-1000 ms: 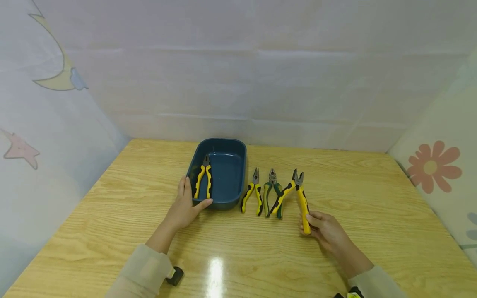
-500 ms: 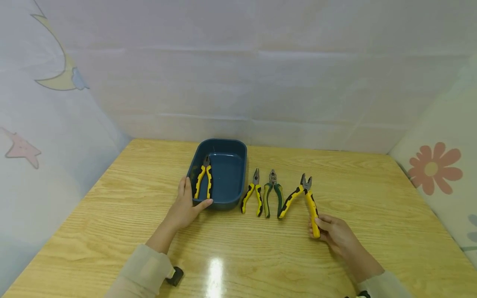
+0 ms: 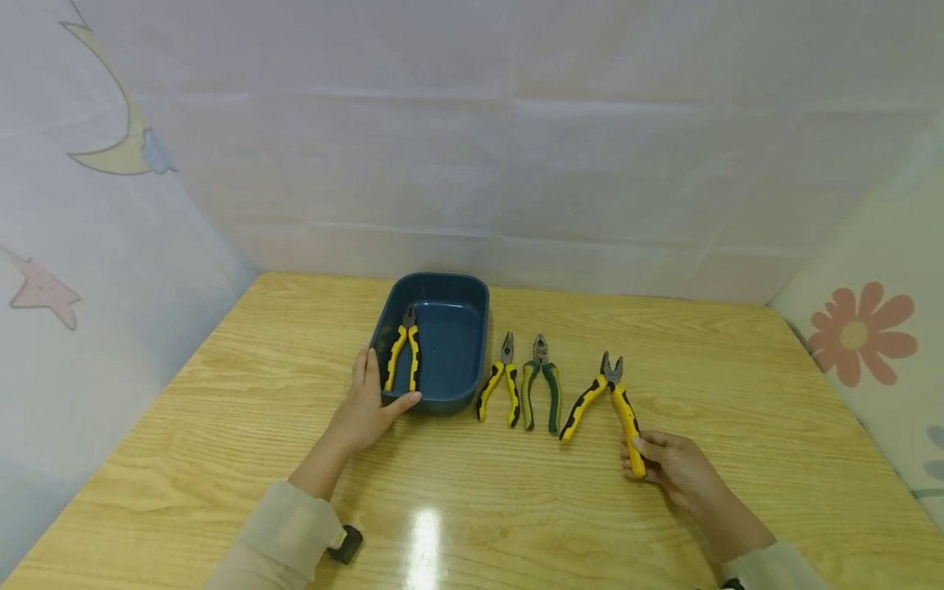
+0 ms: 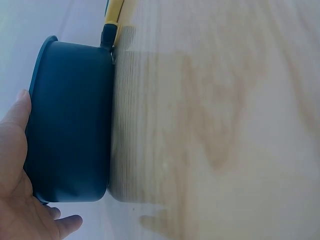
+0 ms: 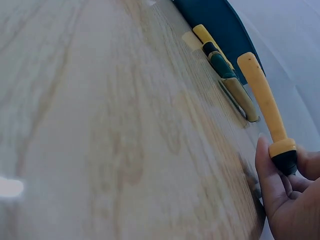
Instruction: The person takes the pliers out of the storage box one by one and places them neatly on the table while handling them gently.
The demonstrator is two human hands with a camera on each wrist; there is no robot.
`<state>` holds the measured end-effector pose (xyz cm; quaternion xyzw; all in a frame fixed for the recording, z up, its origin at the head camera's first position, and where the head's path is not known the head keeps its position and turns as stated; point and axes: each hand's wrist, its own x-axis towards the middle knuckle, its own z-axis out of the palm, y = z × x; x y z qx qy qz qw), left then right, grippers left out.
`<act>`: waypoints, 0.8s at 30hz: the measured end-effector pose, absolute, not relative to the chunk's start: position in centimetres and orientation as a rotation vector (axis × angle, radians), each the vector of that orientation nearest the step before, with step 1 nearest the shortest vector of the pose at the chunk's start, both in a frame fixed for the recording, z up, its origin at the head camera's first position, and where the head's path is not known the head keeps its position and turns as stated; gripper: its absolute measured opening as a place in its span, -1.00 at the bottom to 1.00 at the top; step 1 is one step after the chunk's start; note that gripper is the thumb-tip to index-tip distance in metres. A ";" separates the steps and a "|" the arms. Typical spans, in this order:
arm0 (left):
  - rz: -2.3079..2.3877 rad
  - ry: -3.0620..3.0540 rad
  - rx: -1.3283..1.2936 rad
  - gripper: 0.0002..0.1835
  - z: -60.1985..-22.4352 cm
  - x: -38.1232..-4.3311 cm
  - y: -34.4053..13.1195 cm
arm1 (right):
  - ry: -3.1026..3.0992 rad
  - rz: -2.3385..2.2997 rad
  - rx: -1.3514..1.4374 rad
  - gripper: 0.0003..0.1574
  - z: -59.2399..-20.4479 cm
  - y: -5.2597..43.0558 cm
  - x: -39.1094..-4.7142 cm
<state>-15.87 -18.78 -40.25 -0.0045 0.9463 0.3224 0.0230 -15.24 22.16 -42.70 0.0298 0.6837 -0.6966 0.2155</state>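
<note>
My left hand (image 3: 361, 414) holds the near left corner of a dark blue rectangular tub (image 3: 450, 344), its thumb along the near rim and its fingers at the left wall. Inside the tub lies a pair of yellow-and-black pliers (image 3: 402, 352). Further right, my right hand (image 3: 678, 467) pinches the right handle end of yellow-and-black combination pliers (image 3: 625, 410), whose handles are spread wide. In the right wrist view the thumb and fingers close around the black-tipped end of that handle (image 5: 270, 115). The left wrist view shows the tub's side wall (image 4: 72, 122).
Between the tub and the held pliers lie yellow-and-black long-nose pliers (image 3: 506, 377) and green-handled pliers (image 3: 542, 381), side by side. All sit on a wood-grain table (image 3: 479, 508). A pale cloth wall (image 3: 590, 188) rises behind its far edge.
My right hand has moved right and toward me with the combination pliers, which no longer overlap the green-handled pliers. The left hand and the tub have stayed put.
</note>
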 end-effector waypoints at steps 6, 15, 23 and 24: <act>1.001 2.923 -0.015 0.10 -40.1 -15.9 -18.7 | 1.912 -1.933 0.041 -0.36 -43.0 22.7 -15.6; 0.984 2.933 0.006 0.15 -40.2 -16.0 -18.9 | 2.017 -1.803 0.174 -0.46 -41.8 21.8 -15.8; 0.998 2.912 -0.017 0.11 -40.1 -15.9 -18.7 | 2.056 -1.771 0.175 -0.43 -41.4 21.6 -15.9; 1.000 2.910 -0.018 0.10 -40.0 -15.9 -18.7 | 2.057 -1.769 0.176 -0.42 -41.4 21.5 -16.0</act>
